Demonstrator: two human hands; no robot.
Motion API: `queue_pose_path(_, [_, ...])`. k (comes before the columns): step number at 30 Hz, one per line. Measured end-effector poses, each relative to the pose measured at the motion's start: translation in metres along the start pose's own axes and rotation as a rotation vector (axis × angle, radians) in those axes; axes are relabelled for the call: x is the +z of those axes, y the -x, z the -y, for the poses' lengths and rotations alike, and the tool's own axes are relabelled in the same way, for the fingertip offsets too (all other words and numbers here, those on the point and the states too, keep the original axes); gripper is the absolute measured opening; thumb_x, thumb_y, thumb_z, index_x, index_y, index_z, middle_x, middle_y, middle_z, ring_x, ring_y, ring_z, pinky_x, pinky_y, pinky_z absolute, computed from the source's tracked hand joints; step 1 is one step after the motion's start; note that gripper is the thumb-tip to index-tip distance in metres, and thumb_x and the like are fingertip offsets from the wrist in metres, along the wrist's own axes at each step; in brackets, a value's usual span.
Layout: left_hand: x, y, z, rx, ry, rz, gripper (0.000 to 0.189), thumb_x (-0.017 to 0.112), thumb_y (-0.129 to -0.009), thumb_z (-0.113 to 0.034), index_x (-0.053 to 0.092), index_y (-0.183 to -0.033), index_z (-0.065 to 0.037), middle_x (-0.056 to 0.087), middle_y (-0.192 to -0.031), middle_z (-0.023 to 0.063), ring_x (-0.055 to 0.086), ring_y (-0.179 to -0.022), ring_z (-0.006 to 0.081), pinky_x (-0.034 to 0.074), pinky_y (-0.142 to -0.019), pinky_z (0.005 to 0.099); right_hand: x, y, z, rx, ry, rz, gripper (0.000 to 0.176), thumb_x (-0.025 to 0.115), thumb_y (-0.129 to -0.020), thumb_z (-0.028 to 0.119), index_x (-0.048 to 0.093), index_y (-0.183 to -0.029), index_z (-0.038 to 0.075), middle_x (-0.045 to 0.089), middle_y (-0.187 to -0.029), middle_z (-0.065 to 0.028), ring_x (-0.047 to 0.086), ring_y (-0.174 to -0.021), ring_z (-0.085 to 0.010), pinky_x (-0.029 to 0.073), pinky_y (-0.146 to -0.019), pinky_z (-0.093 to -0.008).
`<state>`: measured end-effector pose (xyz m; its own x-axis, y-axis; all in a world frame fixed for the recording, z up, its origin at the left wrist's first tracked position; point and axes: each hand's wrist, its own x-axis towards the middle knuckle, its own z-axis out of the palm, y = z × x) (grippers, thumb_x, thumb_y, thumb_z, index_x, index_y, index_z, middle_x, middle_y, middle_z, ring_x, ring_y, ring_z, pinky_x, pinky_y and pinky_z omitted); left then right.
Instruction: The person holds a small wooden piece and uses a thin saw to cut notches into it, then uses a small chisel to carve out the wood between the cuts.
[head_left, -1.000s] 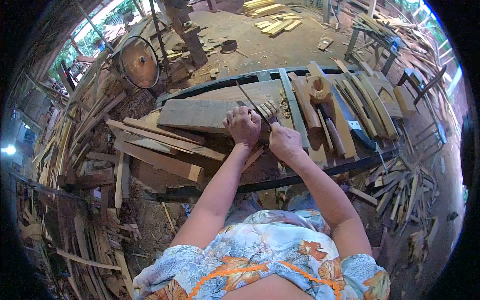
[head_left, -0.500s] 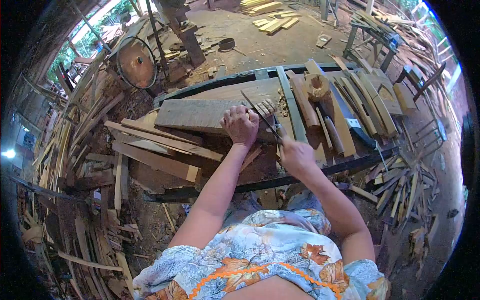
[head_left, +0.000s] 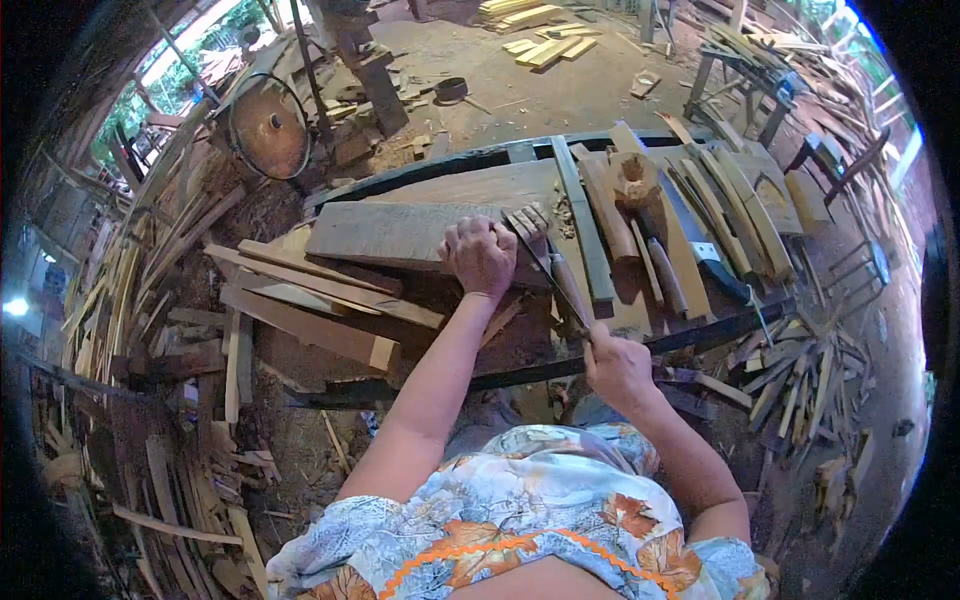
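My left hand (head_left: 480, 257) is closed round a small wooden piece with slotted, finger-like prongs (head_left: 527, 222), pressing it on the right end of a thick grey-brown plank (head_left: 380, 230). A long thin dark file (head_left: 560, 279) extends from my right hand (head_left: 618, 368), whose fingers are wrapped round its near end. The file's far part lies against the pronged piece, slanting from upper left to lower right. Just right of the file is a tool with a wooden handle (head_left: 562, 275), lying on the bench.
The bench's dark front edge (head_left: 480, 376) runs below my hands. Right of them lie a grey-green bar (head_left: 582, 220), a hollowed wooden piece (head_left: 634, 177), a saw with a black handle (head_left: 724, 275) and several strips. Cut boards (head_left: 330, 325) lie at the left.
My right hand has moved down and slightly right, toward my body, drawing the file back along the pronged piece. My left hand stays in nearly the same place.
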<state>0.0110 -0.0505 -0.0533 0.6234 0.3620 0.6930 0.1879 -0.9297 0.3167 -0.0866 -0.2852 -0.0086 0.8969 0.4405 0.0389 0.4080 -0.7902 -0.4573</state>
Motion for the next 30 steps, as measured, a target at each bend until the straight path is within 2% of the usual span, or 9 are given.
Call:
queue_pose_path(2, [-0.001,0.001,-0.002,0.019,0.022,-0.022,0.019,0.050,-0.077,-0.029,0.057,-0.083,-0.012,0.056,-0.085,0.0091,0.051,-0.092,0.0301,0.037,-0.079,0.0468,0.002,-0.021,0.004,-0.001,0.049,-0.007,0.018,0.051,-0.087,0.021,0.051,-0.094,0.005,0.062,-0.069,-0.0207,0.062,-0.068,-0.0409,0.047,-0.062,-0.0505])
queue_pose_path(4, [-0.006,0.000,-0.004,0.015,-0.021,-0.023,0.019,0.052,-0.078,-0.029,0.057,-0.081,-0.011,0.057,-0.089,0.0085,0.051,-0.091,0.0293,0.036,-0.078,0.0447,0.002,-0.050,0.014,-0.016,0.013,-0.024,0.018,0.051,-0.087,0.021,0.051,-0.092,0.004,0.062,-0.071,-0.0217,0.062,-0.071,-0.0408,0.048,-0.064,-0.0497])
queue_pose_path(6, [-0.007,0.001,-0.005,0.016,-0.028,-0.005,0.019,0.052,-0.078,-0.029,0.057,-0.082,-0.011,0.057,-0.089,0.0087,0.051,-0.091,0.0293,0.036,-0.079,0.0448,0.012,-0.082,0.020,-0.023,0.025,0.011,0.015,0.045,-0.084,0.012,0.054,-0.091,0.001,0.064,-0.080,-0.0246,0.065,-0.080,-0.0398,0.050,-0.070,-0.0485])
queue_pose_path(11, [-0.011,0.000,-0.002,0.022,-0.028,0.072,0.023,0.052,-0.079,-0.032,0.059,-0.087,-0.012,0.057,-0.091,0.0085,0.050,-0.093,0.0288,0.034,-0.082,0.0446,0.018,-0.092,0.027,0.000,0.012,-0.002,0.016,0.044,-0.084,0.011,0.055,-0.091,0.001,0.065,-0.083,-0.0236,0.065,-0.082,-0.0396,0.051,-0.073,-0.0476])
queue_pose_path(15, [-0.016,0.000,0.004,0.042,0.160,0.122,0.022,0.054,-0.080,-0.032,0.059,-0.088,-0.012,0.057,-0.092,0.0082,0.050,-0.094,0.0289,0.034,-0.082,0.0436,0.020,-0.090,0.025,-0.002,0.019,-0.017,0.016,0.044,-0.084,0.011,0.055,-0.092,0.002,0.066,-0.084,-0.0230,0.065,-0.082,-0.0392,0.051,-0.073,-0.0472])
queue_pose_path(19, [-0.010,0.002,0.006,0.115,0.127,0.008,0.020,0.054,-0.080,-0.029,0.059,-0.088,-0.012,0.057,-0.092,0.0079,0.050,-0.094,0.0289,0.034,-0.083,0.0429,0.016,-0.091,0.029,0.008,0.018,-0.003,0.016,0.045,-0.084,0.011,0.055,-0.092,0.002,0.066,-0.084,-0.0228,0.065,-0.082,-0.0385,0.051,-0.073,-0.0469])
queue_pose_path(21, [-0.006,0.002,0.001,0.040,0.035,0.021,0.018,0.053,-0.079,-0.027,0.058,-0.087,-0.012,0.057,-0.091,0.0079,0.049,-0.093,0.0291,0.034,-0.082,0.0433,0.019,-0.090,0.026,0.004,0.016,0.004,0.015,0.045,-0.084,0.011,0.054,-0.093,0.002,0.066,-0.084,-0.0231,0.065,-0.082,-0.0383,0.051,-0.073,-0.0468])
queue_pose_path(24, [-0.006,0.001,0.001,0.040,-0.001,0.046,0.018,0.052,-0.078,-0.027,0.058,-0.087,-0.012,0.056,-0.091,0.0087,0.049,-0.093,0.0290,0.034,-0.081,0.0439,0.019,-0.078,0.021,-0.027,0.038,-0.007,0.016,0.047,-0.086,0.013,0.053,-0.094,0.002,0.065,-0.079,-0.0222,0.065,-0.077,-0.0379,0.051,-0.069,-0.0469])
queue_pose_path(30, [-0.008,-0.001,0.000,0.027,-0.037,0.099,0.021,0.049,-0.080,-0.030,0.058,-0.088,-0.012,0.055,-0.092,0.0093,0.050,-0.093,0.0310,0.036,-0.082,0.0467,-0.003,-0.007,0.006,-0.009,0.021,0.009,0.017,0.050,-0.087,0.018,0.051,-0.092,0.002,0.063,-0.069,-0.0196,0.064,-0.068,-0.0380,0.050,-0.062,-0.0479])
